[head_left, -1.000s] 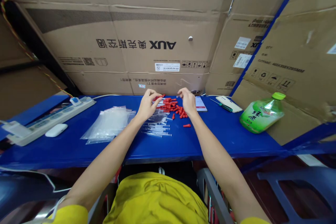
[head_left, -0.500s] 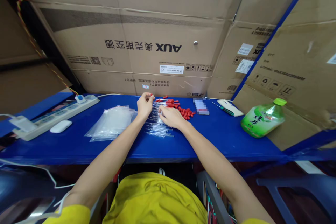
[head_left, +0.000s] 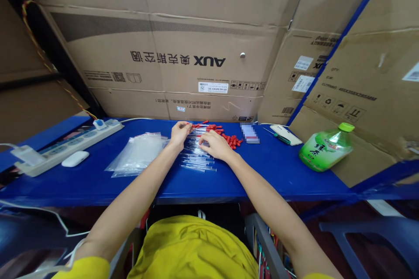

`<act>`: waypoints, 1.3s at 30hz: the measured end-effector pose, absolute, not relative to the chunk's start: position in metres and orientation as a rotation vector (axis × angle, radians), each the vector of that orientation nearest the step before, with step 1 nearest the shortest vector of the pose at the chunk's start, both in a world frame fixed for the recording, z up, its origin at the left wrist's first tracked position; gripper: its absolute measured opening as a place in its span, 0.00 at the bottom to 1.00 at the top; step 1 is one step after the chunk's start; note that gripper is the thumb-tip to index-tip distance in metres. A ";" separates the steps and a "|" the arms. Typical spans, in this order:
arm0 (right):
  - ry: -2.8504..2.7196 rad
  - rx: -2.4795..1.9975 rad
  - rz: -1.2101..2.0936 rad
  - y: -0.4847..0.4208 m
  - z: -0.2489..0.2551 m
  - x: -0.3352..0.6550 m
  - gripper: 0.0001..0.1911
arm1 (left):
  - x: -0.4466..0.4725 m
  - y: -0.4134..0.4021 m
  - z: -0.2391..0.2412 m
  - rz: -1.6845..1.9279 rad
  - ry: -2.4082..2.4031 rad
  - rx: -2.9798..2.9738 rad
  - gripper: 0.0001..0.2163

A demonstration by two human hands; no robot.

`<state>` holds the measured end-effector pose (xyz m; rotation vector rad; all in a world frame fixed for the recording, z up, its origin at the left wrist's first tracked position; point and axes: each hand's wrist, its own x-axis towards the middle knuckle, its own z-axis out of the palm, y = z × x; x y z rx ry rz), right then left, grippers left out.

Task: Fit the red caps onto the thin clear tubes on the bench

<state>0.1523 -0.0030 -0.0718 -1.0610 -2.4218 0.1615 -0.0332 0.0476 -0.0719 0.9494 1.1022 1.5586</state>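
A row of clear thin tubes (head_left: 198,162) lies on the blue shelf (head_left: 268,174), with a heap of small red caps (head_left: 233,140) behind it. My left hand (head_left: 179,134) is pinched shut at the far end of the tubes, holding small red-capped pieces I cannot name for sure. My right hand (head_left: 215,144) rests knuckles up on the tubes beside the red caps, fingers curled down onto them; what they grip is hidden.
A stack of clear plastic bags (head_left: 139,154) lies left of the tubes. Further left are a power strip (head_left: 70,146) and a white mouse (head_left: 74,158). A green bottle (head_left: 324,147), a screwdriver (head_left: 278,137) and a white object (head_left: 288,134) lie right. Cardboard boxes (head_left: 183,61) wall the back.
My right hand came down from the red caps onto the tubes, toward my left hand. My left hand stayed pinched at the tubes' far end. The view shifted slightly.
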 end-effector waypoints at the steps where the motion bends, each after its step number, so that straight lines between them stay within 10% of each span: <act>1: -2.426 -1.071 0.141 -0.003 -0.073 0.151 0.05 | -0.032 0.047 -0.073 1.556 1.102 0.986 0.12; 39: -1.793 -2.085 -0.006 0.011 -0.051 0.224 0.15 | -0.018 0.033 -0.078 0.877 1.388 2.651 0.10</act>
